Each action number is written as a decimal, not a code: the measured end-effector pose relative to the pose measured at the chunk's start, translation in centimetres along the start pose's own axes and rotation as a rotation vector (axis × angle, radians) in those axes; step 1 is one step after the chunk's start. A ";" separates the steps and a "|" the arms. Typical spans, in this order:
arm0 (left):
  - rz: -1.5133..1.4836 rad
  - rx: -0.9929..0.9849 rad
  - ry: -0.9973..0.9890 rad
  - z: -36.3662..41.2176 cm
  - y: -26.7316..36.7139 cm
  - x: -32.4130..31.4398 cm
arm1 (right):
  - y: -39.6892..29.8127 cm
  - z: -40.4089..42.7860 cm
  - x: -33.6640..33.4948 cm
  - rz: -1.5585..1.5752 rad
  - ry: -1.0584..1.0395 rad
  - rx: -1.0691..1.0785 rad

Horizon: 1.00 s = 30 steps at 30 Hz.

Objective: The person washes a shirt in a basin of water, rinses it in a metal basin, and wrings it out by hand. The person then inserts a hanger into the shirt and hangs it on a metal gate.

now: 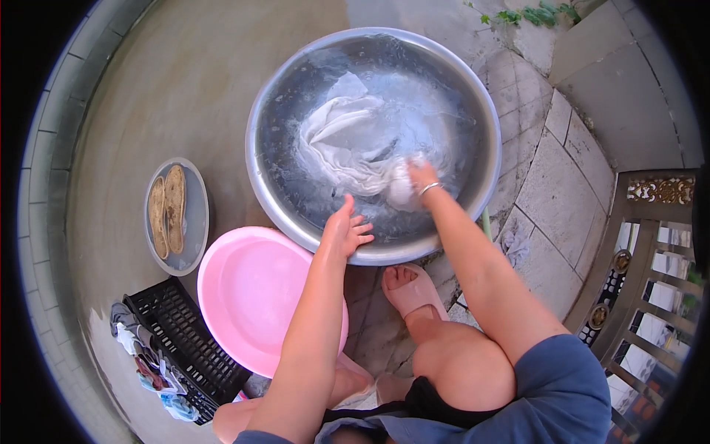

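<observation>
A large metal basin [258, 183] of water stands before me. White cloth [344, 127] lies in the water, partly under the surface, and trails in folds towards the right. My right hand [422, 176], with a bracelet at its wrist, grips a bunched part of that cloth at the basin's right front. Blur hides some of its fingers. Over the near rim, my left hand [352, 227] holds nothing, its fingers spread and thumb raised. Below and left of it, a pink plastic basin [249, 294] sits against the metal one.
At left, a grey tub [192, 222] holds a pair of shoe insoles [176, 208]. A black plastic crate [188, 344] has several clothes [147, 361] along its left side. A crumpled rag [516, 244] lies on the paving at right, near a metal gate [627, 327].
</observation>
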<state>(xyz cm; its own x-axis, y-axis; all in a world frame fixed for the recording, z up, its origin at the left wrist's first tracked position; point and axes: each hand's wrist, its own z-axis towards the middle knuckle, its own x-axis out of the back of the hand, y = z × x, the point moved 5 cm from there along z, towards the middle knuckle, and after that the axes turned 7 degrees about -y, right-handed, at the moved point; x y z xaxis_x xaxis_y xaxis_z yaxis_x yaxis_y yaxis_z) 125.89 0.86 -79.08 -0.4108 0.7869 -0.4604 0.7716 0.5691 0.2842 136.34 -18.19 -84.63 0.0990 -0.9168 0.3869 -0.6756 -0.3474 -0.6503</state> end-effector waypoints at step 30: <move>0.087 -0.124 0.055 0.9 -0.3 2.0 | -2.6 -3.9 -5.5 -1.353 -0.336 0.517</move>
<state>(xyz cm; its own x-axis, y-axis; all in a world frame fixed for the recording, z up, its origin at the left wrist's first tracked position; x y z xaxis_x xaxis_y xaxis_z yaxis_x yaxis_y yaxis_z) 125.27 2.06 -80.81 -0.3736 0.8447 -0.3833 0.7412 0.5203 0.4242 134.72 -11.42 -82.49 0.6337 0.1739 0.7537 0.3848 -0.9162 -0.1121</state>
